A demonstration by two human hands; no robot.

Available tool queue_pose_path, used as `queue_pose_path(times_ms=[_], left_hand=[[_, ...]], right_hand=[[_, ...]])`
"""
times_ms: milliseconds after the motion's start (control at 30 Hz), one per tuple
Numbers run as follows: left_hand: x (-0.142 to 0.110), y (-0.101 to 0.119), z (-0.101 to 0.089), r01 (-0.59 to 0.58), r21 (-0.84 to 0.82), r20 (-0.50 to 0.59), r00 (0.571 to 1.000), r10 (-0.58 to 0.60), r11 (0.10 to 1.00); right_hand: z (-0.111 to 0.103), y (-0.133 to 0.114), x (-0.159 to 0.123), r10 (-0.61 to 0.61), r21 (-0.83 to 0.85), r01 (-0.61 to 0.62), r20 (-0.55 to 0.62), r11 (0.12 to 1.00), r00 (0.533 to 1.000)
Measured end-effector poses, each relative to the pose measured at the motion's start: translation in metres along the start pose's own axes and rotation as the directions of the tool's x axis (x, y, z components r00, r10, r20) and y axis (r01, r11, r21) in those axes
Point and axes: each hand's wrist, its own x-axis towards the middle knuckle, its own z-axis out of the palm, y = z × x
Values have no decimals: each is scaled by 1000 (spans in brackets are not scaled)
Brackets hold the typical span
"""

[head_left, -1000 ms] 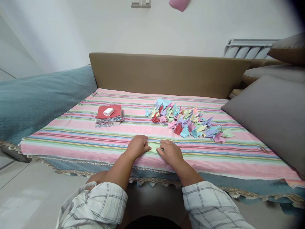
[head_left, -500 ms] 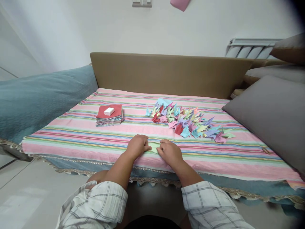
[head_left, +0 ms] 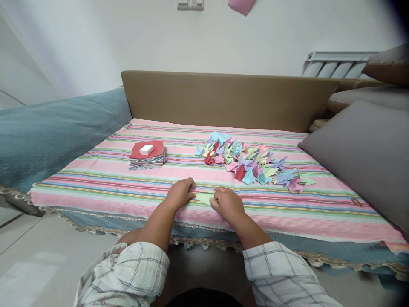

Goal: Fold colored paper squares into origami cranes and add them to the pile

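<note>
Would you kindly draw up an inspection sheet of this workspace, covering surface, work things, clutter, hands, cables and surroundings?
Surface: striped cloth, lightly creased.
Work things: partly folded green paper between the hands; paper stack with a red sheet on top; loose spread of folded paper birds to the right.
Clutter: small white object on the red sheet; small brownish item near the grey cushion, too small to identify.
Hands: left hand and right hand each pinch one side of the green paper.
Cables: nothing seen.
Surroundings: brown backrest, blue-covered armrest, radiator behind.
</note>
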Motion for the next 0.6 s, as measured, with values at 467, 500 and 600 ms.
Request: queue_pose_path(times_ms=[467,500,600], left_hand=[[-7,30,36,-309,-30,-58,950,307,950],[-6,28,37,-303,-30,-55,952,301,952],[-5,26,36,-286,-31,-46,957,285,958]], right_hand=[[-16,12,-5,-62,219,62,-8,974,998],[-17,16,-5,-54,253,53,-3,966,999],[-18,25,-3,-26,278,22,14,960,1000]])
